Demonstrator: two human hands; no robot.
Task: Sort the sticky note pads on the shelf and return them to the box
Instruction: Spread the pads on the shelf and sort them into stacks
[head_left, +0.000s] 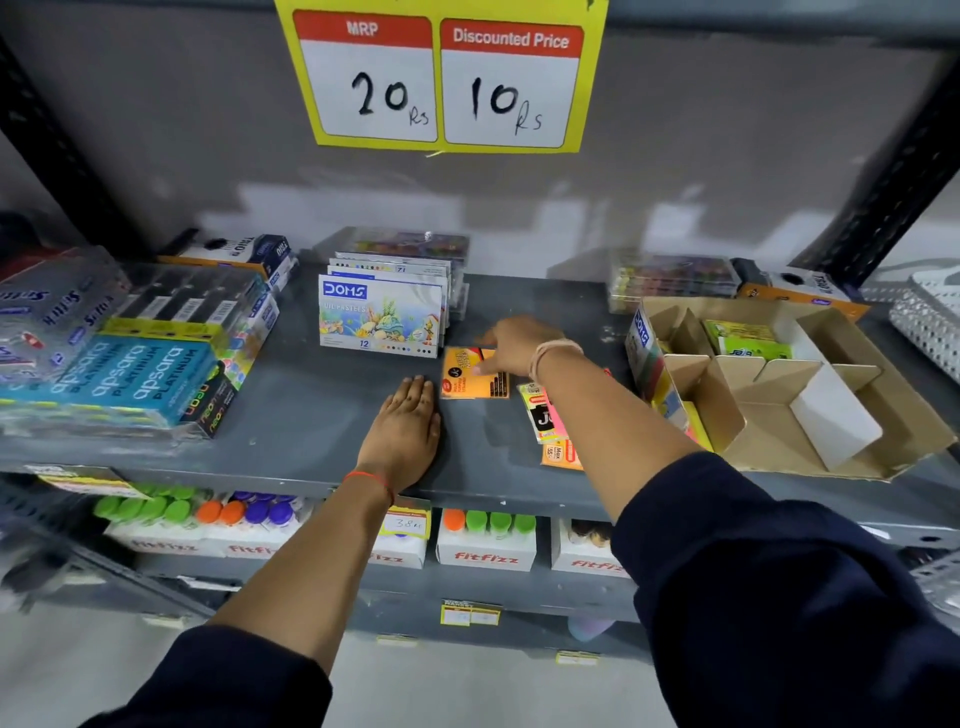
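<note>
An orange sticky note pad (470, 382) lies flat on the grey shelf (311, 415). My right hand (517, 345) rests on its upper right part, thumb and fingers touching it. My left hand (408, 423) lies palm down on the shelf just left of the pad, holding nothing. More pads lie under my right forearm: a pink one (543, 415) and an orange one (561, 453). The cardboard box (841, 436) with dividers stands at the right; green pads (748, 338) sit in its back compartment and yellow and pink pads (693, 423) at its left side.
Oil pastel boxes (382, 322) stand just behind the orange pad. Pencil and pen packs (119, 358) are stacked at the left, clear marker packs (672, 278) behind the box. A price sign (441, 78) hangs above. Bottles (485, 538) fill the lower shelf.
</note>
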